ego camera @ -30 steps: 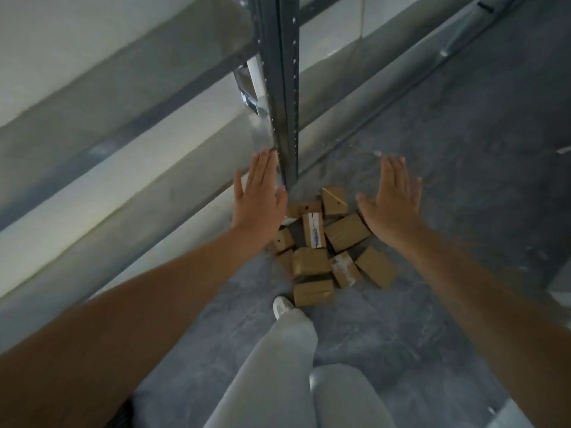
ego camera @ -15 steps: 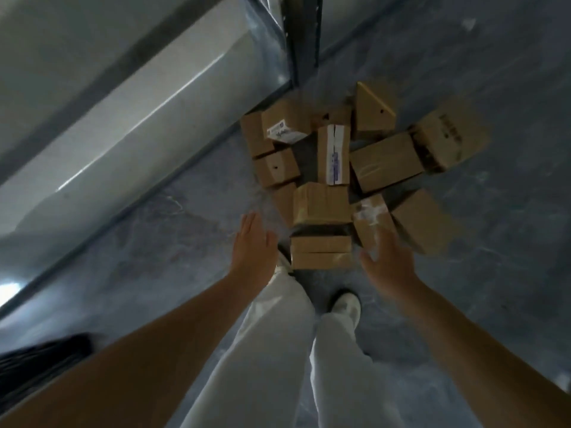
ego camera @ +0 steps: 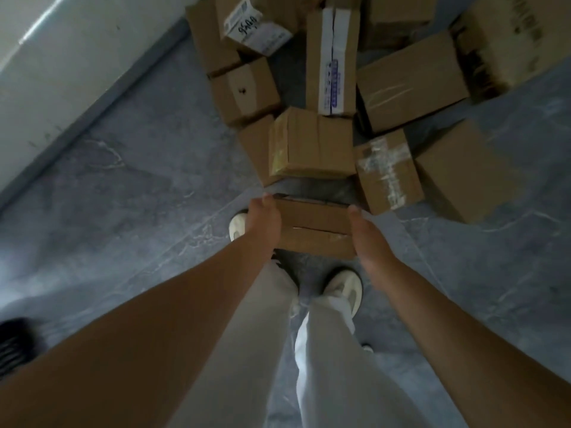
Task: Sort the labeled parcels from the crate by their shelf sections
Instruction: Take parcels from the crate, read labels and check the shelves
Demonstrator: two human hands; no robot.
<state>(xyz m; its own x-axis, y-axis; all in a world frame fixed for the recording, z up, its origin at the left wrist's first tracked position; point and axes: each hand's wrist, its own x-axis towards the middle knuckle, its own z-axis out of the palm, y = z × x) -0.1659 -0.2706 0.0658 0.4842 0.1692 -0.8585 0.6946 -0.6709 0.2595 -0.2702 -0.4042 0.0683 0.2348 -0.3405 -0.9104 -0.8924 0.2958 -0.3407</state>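
Note:
A flat brown parcel (ego camera: 313, 230) lies on the grey floor just in front of my feet. My left hand (ego camera: 262, 219) grips its left end and my right hand (ego camera: 369, 237) grips its right end, thumbs on the upper edge; the fingers are hidden behind the box. Beyond it lies a heap of several cardboard parcels: a squat one (ego camera: 309, 143) right behind, one with torn clear tape (ego camera: 386, 171), a long one with a white strip and blue print (ego camera: 332, 57), and one with a handwritten white label (ego camera: 256, 26).
The shelf's pale lower panel (ego camera: 61, 57) runs along the upper left. A black ribbed object (ego camera: 15, 344) sits at the left edge. My white shoes (ego camera: 344, 288) stand just behind the held parcel. Bare grey floor (ego camera: 123, 196) spreads left and right.
I have bent down much closer to the pile. Both hands, open in the air before, have dropped onto the ends of the nearest flat parcel and taken hold of it.

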